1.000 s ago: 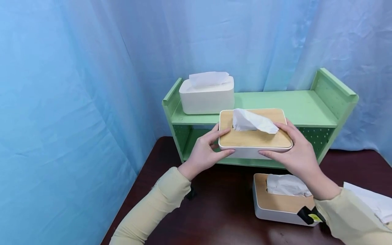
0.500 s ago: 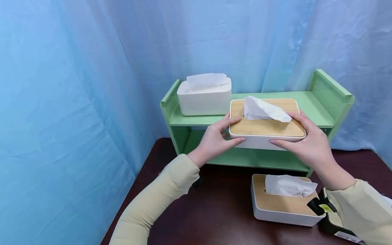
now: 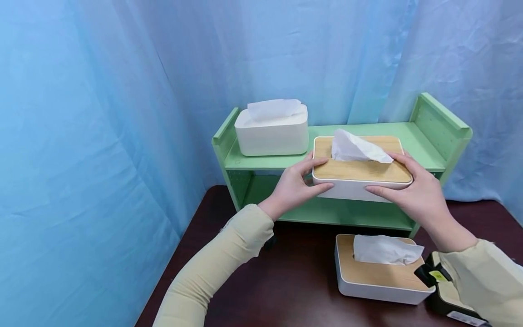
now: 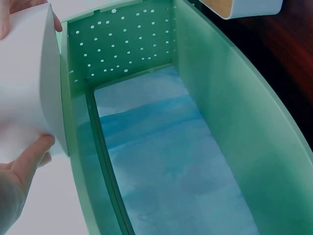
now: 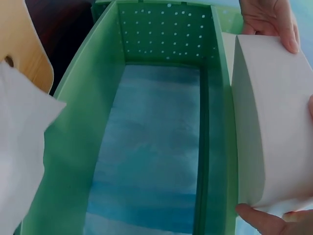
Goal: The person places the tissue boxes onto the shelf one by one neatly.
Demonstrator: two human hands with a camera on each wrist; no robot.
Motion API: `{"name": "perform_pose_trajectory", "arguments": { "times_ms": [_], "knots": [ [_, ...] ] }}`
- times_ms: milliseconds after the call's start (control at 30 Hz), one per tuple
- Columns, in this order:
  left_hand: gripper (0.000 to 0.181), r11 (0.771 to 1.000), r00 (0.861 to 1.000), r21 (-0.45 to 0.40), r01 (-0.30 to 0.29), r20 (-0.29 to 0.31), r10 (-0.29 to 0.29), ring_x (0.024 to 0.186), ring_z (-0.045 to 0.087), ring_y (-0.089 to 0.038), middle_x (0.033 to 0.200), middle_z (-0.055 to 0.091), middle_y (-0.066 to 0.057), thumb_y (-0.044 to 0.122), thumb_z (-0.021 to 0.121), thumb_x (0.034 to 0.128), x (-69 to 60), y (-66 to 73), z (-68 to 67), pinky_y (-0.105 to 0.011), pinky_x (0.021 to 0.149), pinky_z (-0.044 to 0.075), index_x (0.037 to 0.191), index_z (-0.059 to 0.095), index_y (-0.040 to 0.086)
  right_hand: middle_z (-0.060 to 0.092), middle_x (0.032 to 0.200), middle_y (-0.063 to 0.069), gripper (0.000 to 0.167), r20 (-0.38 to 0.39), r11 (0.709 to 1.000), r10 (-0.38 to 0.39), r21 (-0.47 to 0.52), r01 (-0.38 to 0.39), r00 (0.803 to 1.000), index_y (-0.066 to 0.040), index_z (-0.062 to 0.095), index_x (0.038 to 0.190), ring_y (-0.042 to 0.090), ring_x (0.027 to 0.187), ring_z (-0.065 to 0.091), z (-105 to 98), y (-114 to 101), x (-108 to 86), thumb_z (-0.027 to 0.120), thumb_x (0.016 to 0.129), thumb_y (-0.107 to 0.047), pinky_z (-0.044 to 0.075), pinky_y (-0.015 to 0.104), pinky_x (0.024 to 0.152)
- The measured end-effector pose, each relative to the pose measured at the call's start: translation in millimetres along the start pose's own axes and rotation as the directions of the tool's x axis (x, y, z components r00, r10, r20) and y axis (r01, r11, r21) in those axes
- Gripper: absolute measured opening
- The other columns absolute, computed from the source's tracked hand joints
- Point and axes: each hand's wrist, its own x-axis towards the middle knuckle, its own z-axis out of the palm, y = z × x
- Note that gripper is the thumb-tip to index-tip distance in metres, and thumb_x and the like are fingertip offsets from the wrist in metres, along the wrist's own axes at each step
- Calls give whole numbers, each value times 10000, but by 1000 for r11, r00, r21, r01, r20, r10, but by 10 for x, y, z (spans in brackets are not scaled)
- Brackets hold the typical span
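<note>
Both hands grip a white tissue box with a wooden lid [image 3: 359,171], a tissue standing out of its slot. My left hand [image 3: 295,184] holds its left end, with fingertips on the lid and thumb along the front. At the right end, my right hand [image 3: 421,193] holds it in much the same way. The box is level at the front edge of the green two-tier shelf [image 3: 429,141]; whether it rests on the upper board cannot be told. In the left wrist view, the box's white side [image 4: 51,93] lies close against the green edge.
An all-white tissue box [image 3: 273,138] stands at the left of the upper board. A second wooden-lidded tissue box [image 3: 380,277] lies on the dark table [image 3: 286,286] before the shelf. A black-sided box [image 3: 449,299] is partly under my right sleeve. Blue curtains [image 3: 102,136] hang around.
The held tissue box has moved right and toward the upper board, both hands staying on it. In the last half second it has shifted only slightly right and a little lower.
</note>
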Motion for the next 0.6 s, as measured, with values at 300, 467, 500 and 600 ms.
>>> {"name": "perform_pose_trajectory", "arguments": {
  "times_ms": [300, 467, 500, 600],
  "knots": [
    [574, 996, 998, 53, 66, 16, -67, 1290, 483, -197, 1560, 233, -93, 177, 757, 808, 82, 40, -32, -166, 826, 507, 1336, 544, 110, 461, 1363, 240, 858, 33, 993, -29, -115, 33, 999, -124, 425, 1414, 380, 1054, 512, -76, -28, 118, 819, 710, -415, 413, 244, 650],
    [578, 987, 991, 114, 113, 62, -121, 1316, 455, -176, 1559, 252, -59, 241, 737, 830, 196, 69, -84, -234, 931, 480, 1360, 520, 163, 432, 1337, 300, 961, 128, 982, 28, -186, -4, 991, -54, 331, 1453, 427, 1089, 467, -183, -60, 283, 781, 725, -491, 448, 436, 758],
    [574, 987, 988, 104, 126, 75, -134, 1330, 437, -171, 1553, 276, -47, 235, 733, 835, 222, 81, -100, -251, 959, 468, 1362, 518, 168, 403, 1362, 316, 985, 154, 980, 42, -197, -11, 987, -47, 302, 1467, 445, 1120, 443, -210, -68, 323, 770, 731, -506, 430, 502, 794],
    [555, 984, 979, 68, 164, 110, -171, 1339, 419, -166, 1510, 361, -31, 227, 721, 847, 310, 101, -147, -279, 1008, 436, 1361, 519, 174, 314, 1423, 349, 1023, 226, 974, 73, -227, -20, 971, -36, 243, 1489, 484, 1196, 367, -294, -99, 430, 743, 748, -533, 379, 607, 858]
  ]
}}
